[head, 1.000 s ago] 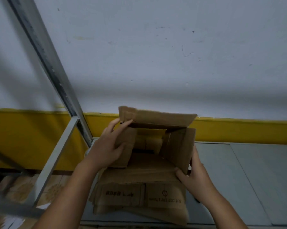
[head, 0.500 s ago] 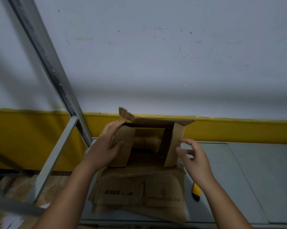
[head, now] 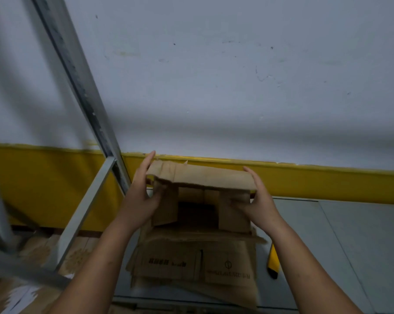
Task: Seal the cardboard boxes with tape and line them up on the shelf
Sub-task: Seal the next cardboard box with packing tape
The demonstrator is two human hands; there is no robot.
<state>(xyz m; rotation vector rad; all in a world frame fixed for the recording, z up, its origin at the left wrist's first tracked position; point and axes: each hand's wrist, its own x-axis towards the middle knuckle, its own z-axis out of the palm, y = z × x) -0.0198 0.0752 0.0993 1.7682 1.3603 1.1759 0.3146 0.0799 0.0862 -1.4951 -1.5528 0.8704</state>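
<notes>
Your left hand (head: 141,198) and right hand (head: 257,200), fingers straight, press the box (head: 200,196) flaps (head: 164,209) inward; it sits on flat cardboard (head: 191,264) on the shelf (head: 350,245). Let go to fetch tape and the flaps will likely spring open; the torn far flap (head: 202,177) could rip.

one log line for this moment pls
box: flaps half closed, untaped | left hand: presses left side | right hand: presses right side | cutter: lies right of box
</notes>
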